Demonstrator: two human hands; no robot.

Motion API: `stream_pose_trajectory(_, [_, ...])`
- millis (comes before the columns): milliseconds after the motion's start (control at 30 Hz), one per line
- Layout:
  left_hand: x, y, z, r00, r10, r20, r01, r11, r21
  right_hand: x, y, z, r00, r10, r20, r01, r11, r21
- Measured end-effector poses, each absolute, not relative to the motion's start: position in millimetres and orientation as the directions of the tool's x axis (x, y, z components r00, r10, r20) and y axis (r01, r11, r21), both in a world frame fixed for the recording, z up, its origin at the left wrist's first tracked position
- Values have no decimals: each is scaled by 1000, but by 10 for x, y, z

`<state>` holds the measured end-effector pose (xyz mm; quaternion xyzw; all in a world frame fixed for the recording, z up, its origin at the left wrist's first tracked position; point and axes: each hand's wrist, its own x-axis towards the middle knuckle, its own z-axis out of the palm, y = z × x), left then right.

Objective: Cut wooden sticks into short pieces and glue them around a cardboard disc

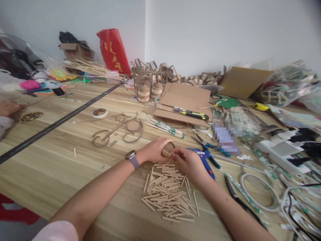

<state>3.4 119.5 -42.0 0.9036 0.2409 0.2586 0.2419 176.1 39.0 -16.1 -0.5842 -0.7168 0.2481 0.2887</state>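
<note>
My left hand (pixel 159 148) is closed around a small round cardboard piece (pixel 168 147) with a row of short wooden sticks along its near side. At the right end of that row, my right hand (pixel 188 160) pinches a short stick between thumb and finger, mostly hidden by the fingertips. Just below both hands lies a loose pile of cut wooden sticks (pixel 170 190). A blue glue gun (pixel 207 162) rests beside my right hand, partly covered by it. Cardboard strips bent into rings (pixel 132 129) lie beyond my left hand.
Cardboard sheets (pixel 185 97) carry a utility knife (pixel 192 113). Pliers (pixel 204 144), a tape roll (pixel 260 192) and a power strip (pixel 283 150) crowd the right. Small stick-sided buckets (pixel 143 93) stand at the back. Another person's hand (pixel 10 107) is at far left.
</note>
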Motion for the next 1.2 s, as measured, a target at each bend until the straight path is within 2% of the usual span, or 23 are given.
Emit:
stream_pose_trajectory(400, [34, 1194, -408, 767, 545, 337, 298, -769, 565, 1743, 388, -176, -188, 968, 168, 707, 252, -661])
stream_pose_trajectory(600, [-9, 1217, -384, 777, 535, 331, 264, -755, 600, 1838, 376, -72, -136, 945, 298, 709, 303, -637])
stream_pose_trajectory(700, [-37, 1232, -379, 767, 553, 326, 283, -748, 601, 2018, 360, 154, -84, 948, 308, 826, 239, -510])
stream_pose_trajectory(767, [-46, 1229, -381, 744, 589, 317, 317, -728, 608, 2152, 326, 305, -58, 987, 152, 920, 112, -375])
stream_pose_trajectory(867, [-43, 1205, -382, 717, 628, 304, 363, -708, 607, 2307, 239, 388, 88, 993, -84, 993, -94, -66])
stream_pose_trajectory(933, [-34, 1184, -381, 707, 640, 300, 383, -704, 598, 2368, 178, 316, 128, 977, -173, 991, -122, 48])
stream_pose_trajectory(1067, [-17, 1152, -381, 705, 636, 315, 396, -721, 568, 2456, 129, 49, 114, 977, -178, 993, -119, -16])
stream_pose_trajectory(1200, [-8, 1144, -381, 703, 636, 317, 399, -723, 564, 2578, 173, -31, 132, 984, -116, 953, -159, -259])
